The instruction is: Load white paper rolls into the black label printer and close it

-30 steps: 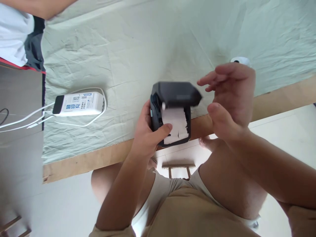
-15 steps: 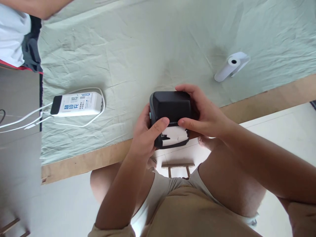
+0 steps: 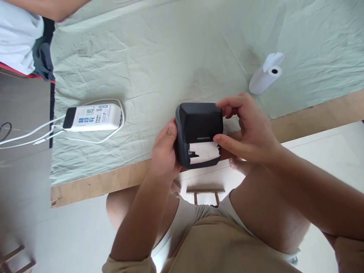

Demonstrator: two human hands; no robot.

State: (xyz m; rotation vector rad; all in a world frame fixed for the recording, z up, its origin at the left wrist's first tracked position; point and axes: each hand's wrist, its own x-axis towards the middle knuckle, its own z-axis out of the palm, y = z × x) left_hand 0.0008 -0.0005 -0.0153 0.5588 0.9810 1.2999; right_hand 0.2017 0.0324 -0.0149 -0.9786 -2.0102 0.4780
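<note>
Below the black printer (image 3: pixel 200 121), on the person's own side of it, a tan shirt (image 3: pixel 227 246) and pale shorts (image 3: pixel 189 216) are seen, with bare legs spread to either side. Between the legs a wooden frame (image 3: pixel 206 191) is partly shown above the floor.

The printer itself is held over the near edge of the surface (image 3: pixel 105 182), its lid (image 3: pixel 201 123) closed and a torn strip of white paper (image 3: pixel 204 151) exposed on the near side of that lid. By the left hand (image 3: pixel 166 151) it is gripped at its left side — the thumb laid against the casing, the other fingers mostly hidden. At its right side the right hand (image 3: pixel 251 131) is half curled, thumb and forefinger spread apart and set at the printer's edge; whether any grip is applied cannot be told.

To the left of the printer, a white charging block (image 3: pixel 96 117) is ringed by a white cable (image 3: pixel 123 118). To its right and farther off, a white paper roll (image 3: pixel 263 81) is stood on end, its loose end curled out. Beyond the printer, pale green cloth (image 3: pixel 159 57) is spread — and far to its left another person's arm (image 3: pixel 54 9) is seen.
</note>
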